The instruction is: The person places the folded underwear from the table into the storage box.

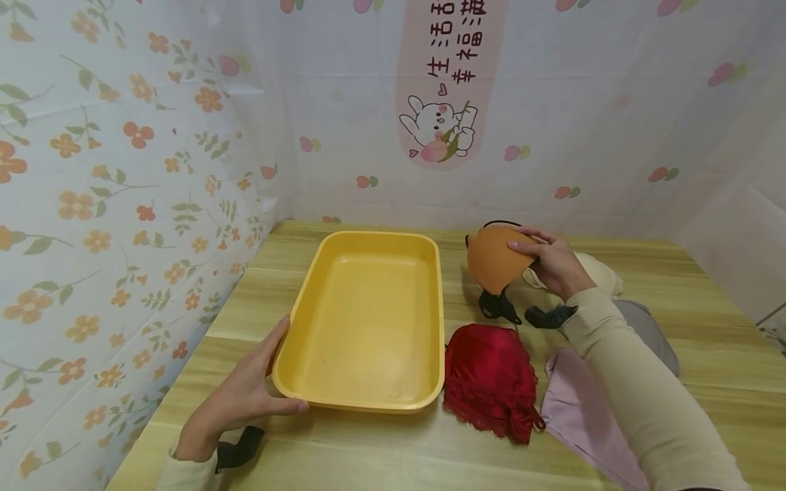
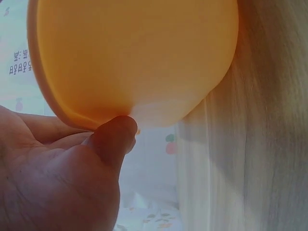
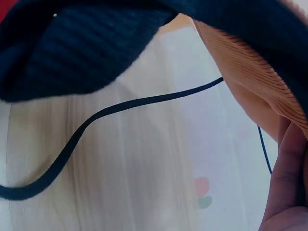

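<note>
A yellow plastic tub [image 1: 366, 404] rests on the table, its inside bare. At its near left corner my left hand [image 1: 245, 390] grips it; the left wrist view has the thumb [image 2: 115, 137] against the tub wall. My right hand [image 1: 555, 262] pinches an orange bra [image 1: 496, 256] with black straps, held up beyond a red bra [image 1: 490, 365] with lace edging. In the right wrist view, dark fabric [image 3: 82, 48] and a thin black strap [image 3: 139, 102] hang across the picture, and the fingers [image 3: 287, 168] lie against the orange cup.
A lilac garment [image 1: 580, 419] lies partly under the right sleeve [image 1: 645, 389]. A grey piece [image 1: 653, 334] and a cream one [image 1: 598, 273] lie beyond it. Patterned sheets hang behind and left of the wooden table [image 1: 344, 453].
</note>
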Motion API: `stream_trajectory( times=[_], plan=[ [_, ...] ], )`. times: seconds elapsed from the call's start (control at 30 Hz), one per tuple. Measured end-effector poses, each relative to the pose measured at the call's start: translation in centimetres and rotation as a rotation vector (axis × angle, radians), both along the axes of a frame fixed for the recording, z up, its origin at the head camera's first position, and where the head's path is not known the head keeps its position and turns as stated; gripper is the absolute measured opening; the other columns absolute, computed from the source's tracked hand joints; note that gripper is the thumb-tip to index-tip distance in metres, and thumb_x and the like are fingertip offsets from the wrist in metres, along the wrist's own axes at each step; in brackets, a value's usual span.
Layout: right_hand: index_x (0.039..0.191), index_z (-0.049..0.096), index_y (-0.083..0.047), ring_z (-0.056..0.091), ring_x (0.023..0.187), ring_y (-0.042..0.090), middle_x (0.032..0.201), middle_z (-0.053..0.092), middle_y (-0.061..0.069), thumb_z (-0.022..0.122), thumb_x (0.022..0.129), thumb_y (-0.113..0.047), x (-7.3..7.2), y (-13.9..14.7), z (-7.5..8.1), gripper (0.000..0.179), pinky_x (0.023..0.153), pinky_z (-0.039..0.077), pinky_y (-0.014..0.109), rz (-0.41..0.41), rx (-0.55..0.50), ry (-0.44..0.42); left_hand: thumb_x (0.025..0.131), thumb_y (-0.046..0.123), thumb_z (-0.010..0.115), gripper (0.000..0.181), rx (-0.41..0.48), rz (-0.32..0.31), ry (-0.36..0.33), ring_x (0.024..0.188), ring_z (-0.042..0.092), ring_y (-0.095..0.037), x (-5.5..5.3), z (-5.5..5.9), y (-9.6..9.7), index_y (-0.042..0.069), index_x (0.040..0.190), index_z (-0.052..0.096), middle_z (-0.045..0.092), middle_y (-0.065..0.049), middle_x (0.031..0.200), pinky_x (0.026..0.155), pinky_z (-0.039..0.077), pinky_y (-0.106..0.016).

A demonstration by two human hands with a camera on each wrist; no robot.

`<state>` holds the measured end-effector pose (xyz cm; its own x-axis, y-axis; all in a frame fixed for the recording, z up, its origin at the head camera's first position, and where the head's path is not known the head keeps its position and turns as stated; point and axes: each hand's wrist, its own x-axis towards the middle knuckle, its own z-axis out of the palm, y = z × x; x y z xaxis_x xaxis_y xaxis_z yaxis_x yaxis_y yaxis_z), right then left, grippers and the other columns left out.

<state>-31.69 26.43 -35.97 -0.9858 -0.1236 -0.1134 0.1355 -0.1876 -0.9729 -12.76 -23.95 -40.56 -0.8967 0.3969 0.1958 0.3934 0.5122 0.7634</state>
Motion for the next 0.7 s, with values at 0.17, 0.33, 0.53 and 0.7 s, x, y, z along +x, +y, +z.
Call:
stream_trajectory(
  times=[0.17,0.33,0.53,0.7],
  plan=[
    [0.127,0.059,-0.013,0.065,0.1,0.008,0.129,0.046,-0.004,0.07,0.092,-0.002,0.2,-0.7,0.6,0.038,0.081,0.056,0.019,-0.012,-0.084,0.004,0.068,0.021,0.094,0.13,0.009,-0.006,-0.008,0.137,0.042,-0.046,0.0,0.0,0.0,0.0,0.161,0.006,0.021,-0.03,0.163,0.102,0.037,-0.006],
    [0.123,0.062,-0.012,0.065,0.096,0.009,0.128,0.048,-0.001,0.069,0.092,0.0,0.4,-1.7,1.3,0.034,0.081,0.056,0.02,-0.002,-0.13,0.003,0.068,0.021,0.094,0.13,0.011,-0.004,-0.015,0.136,0.043,-0.045,-0.2,-0.1,0.0,0.0,0.161,0.007,0.022,-0.029,0.163,0.101,0.038,-0.006],
    [0.123,0.062,-0.011,0.065,0.097,0.01,0.129,0.048,0.0,0.068,0.093,-0.001,0.4,-3.1,2.1,0.032,0.082,0.055,0.02,0.023,-0.157,0.022,0.067,0.021,0.094,0.13,0.012,-0.005,-0.008,0.136,0.044,-0.044,-0.2,-0.2,-0.1,0.0,0.161,0.007,0.024,-0.028,0.163,0.102,0.037,-0.006],
    [0.124,0.06,-0.011,0.065,0.093,0.011,0.127,0.051,0.002,0.069,0.093,-0.002,0.3,-4.5,2.9,0.034,0.08,0.055,0.021,0.036,-0.159,0.026,0.067,0.021,0.094,0.13,0.014,0.0,-0.011,0.138,0.042,-0.045,-0.2,-0.3,-0.1,0.0,0.161,0.006,0.023,-0.028,0.164,0.102,0.035,-0.005]
  ],
)
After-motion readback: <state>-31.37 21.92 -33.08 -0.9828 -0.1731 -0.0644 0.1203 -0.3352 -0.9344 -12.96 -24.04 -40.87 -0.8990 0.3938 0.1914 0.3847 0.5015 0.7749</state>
